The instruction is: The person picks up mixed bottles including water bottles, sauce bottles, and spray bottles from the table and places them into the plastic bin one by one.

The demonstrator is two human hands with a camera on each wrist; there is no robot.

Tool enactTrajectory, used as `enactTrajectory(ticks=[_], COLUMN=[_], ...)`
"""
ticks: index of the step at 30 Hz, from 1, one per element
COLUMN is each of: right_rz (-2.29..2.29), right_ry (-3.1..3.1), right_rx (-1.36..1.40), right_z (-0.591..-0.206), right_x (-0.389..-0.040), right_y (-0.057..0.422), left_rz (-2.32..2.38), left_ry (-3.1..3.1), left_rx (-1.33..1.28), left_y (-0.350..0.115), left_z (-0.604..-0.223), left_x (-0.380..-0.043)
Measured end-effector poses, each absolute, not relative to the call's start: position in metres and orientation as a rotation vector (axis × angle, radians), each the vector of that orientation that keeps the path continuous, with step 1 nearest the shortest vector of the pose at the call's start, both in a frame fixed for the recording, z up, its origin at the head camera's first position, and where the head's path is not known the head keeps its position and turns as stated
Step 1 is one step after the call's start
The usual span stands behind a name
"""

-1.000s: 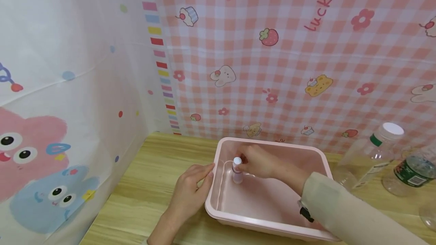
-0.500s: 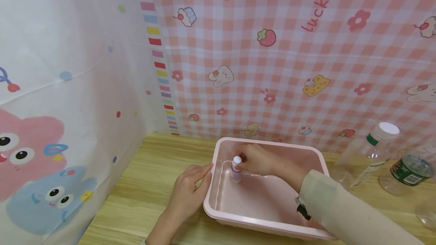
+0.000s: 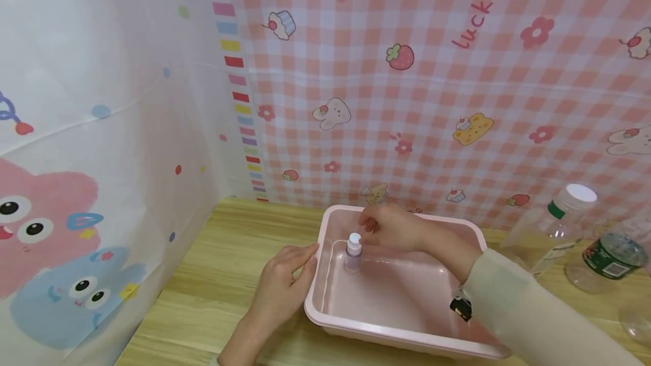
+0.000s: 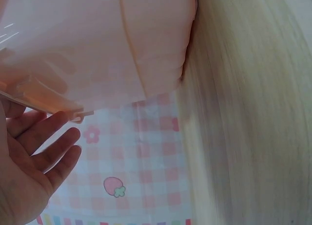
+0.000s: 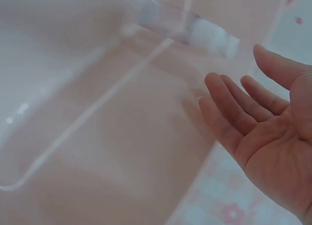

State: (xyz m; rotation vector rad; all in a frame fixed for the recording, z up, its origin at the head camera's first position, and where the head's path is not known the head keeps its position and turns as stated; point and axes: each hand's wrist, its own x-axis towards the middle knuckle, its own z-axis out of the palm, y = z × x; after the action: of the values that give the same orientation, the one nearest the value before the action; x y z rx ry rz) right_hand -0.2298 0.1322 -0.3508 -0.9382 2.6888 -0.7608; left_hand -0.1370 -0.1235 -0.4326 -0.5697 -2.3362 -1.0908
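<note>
A small clear bottle with a white cap [image 3: 353,253] stands upright inside the pink plastic basin [image 3: 396,335], near its left wall. Just right of the cap is my right hand [image 3: 399,229], apart from it. The right wrist view shows this right hand [image 5: 273,122] with its fingers loosely extended and nothing in them; the bottle [image 5: 187,30] is blurred there. At the basin's left rim my left hand [image 3: 287,278] pinches the edge between thumb and index finger. In the left wrist view the other fingers of the left hand [image 4: 36,157] hang free below the rim.
Right of the basin stand a tall clear bottle with a white cap [image 3: 551,230] and a clear bottle with a green label [image 3: 610,256]. Another clear container [image 3: 638,321] is cut off at the right edge. A checkered cloth [image 3: 432,89] hangs behind the wooden table [image 3: 203,287].
My right hand has let go of the small bottle's cap and moved slightly up and right. The bottle stays standing in the basin. My left hand keeps its place on the rim.
</note>
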Motion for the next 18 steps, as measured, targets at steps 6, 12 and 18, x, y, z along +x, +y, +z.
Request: enactTrajectory(ticks=[6,12,18], right_rz=[-0.772,-0.875,-0.987], right_ry=[2.733,2.756,2.811], right_rx=[-0.947,-0.906,-0.821], right_z=[-0.323,-0.302,-0.283], right_x=[-0.219,-0.206,-0.192], right_y=[0.146,0.165,0.186], left_rz=[-1.08,-1.074,-1.075], left_ry=[-2.337,-2.332,-2.33], left_rx=[-0.57,-0.575,-0.579], left_y=[-0.123,-0.123,-0.123], left_z=[-0.433,-0.433,-0.433], left_x=[-0.137,-0.137,-0.137])
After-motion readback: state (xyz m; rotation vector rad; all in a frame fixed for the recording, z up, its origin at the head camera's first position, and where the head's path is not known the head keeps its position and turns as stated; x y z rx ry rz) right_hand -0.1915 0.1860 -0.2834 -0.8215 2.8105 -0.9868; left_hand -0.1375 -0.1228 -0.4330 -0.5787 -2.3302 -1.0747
